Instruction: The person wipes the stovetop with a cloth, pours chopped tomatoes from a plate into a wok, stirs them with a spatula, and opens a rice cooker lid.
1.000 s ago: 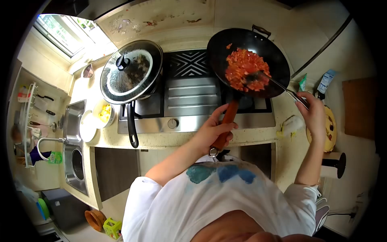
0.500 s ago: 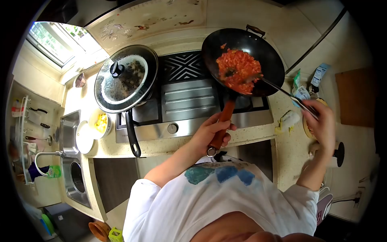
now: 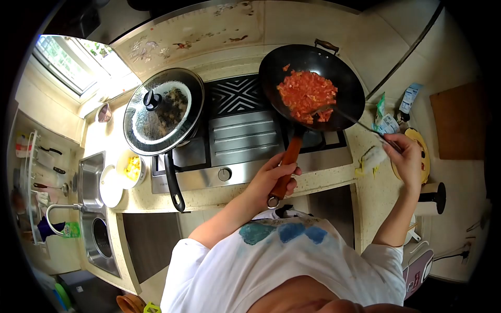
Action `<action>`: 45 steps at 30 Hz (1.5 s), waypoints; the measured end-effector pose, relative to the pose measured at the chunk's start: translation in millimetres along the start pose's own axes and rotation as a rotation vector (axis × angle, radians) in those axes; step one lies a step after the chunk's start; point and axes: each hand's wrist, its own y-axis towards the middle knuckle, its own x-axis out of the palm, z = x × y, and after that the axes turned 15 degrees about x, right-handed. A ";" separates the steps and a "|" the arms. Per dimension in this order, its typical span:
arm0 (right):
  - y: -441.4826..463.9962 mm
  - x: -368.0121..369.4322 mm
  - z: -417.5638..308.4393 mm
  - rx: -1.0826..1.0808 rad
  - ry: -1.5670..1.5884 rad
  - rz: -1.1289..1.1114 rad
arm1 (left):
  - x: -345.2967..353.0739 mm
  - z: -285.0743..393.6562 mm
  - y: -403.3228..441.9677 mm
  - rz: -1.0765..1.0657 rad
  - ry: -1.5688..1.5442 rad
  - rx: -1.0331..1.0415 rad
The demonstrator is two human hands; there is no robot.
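A black wok (image 3: 282, 57) sits on the right burner of the gas stove (image 3: 245, 138). In it lies a heap of chopped tomatoes (image 3: 305, 94), red and wet-looking. My left hand (image 3: 274, 177) is wrapped round the wok's reddish wooden handle (image 3: 292, 151). With my right hand (image 3: 406, 156) I grip the dark handle of a spatula (image 3: 360, 123), held slanting over the wok's rim. Its head is partly hidden among the tomatoes at their lower edge.
A lidded frying pan (image 3: 164, 112) stands on the left burner, its handle (image 3: 174, 185) jutting past the counter edge. Left of it are a bowl of yellow food (image 3: 133, 169), a white plate (image 3: 110, 186) and the sink (image 3: 93, 182). Packets (image 3: 386, 120) and a yellow round board (image 3: 420, 151) lie right.
My right hand has drawn slightly left and down with the spatula, whose head has shifted toward the lower edge of the tomatoes. My left hand keeps its hold on the wok handle.
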 end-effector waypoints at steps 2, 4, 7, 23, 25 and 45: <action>-3.5 9.8 -7.4 0.041 -0.033 -0.081 | -0.7 -0.9 0.1 -0.019 -0.024 0.005; 5.2 25.1 -3.7 0.052 0.066 -0.064 | 0.4 -0.8 -1.0 -0.013 -0.013 0.001; 20.5 21.3 4.9 0.051 0.156 0.013 | 0.4 0.6 -0.5 -0.007 0.019 0.022; 52.0 43.9 9.7 -0.059 -0.079 0.149 | 0.2 -1.7 1.1 -0.015 -0.012 0.039; 61.4 52.9 15.9 -0.075 -0.018 0.093 | -4.7 -5.7 2.0 -0.021 -0.008 0.052; 94.6 74.2 -12.9 -0.290 -0.337 0.272 | -2.3 -3.8 2.3 0.008 -0.019 0.052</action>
